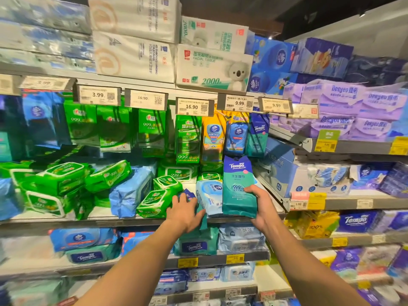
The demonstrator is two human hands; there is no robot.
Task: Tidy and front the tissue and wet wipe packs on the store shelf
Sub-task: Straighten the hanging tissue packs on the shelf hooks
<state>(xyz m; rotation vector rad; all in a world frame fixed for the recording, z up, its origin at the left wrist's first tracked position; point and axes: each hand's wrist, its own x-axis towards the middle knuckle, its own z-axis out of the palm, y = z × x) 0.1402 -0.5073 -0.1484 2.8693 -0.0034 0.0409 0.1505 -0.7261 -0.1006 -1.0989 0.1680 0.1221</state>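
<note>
My right hand grips a teal and blue Tempo wet wipe pack, held upright at the front edge of the middle shelf. My left hand rests on a second teal and blue pack lying at the shelf edge, fingers curled over its top; most of that pack is hidden. A light blue wipe pack lies between the two. Green 999 wipe packs lie tilted and jumbled to the left.
Hanging green, yellow and blue packs fill the pegs above, under price tags. Large tissue bundles sit on the top shelf. Purple Deeyeo packs fill the shelving to the right. More Tempo packs lie on the shelf below.
</note>
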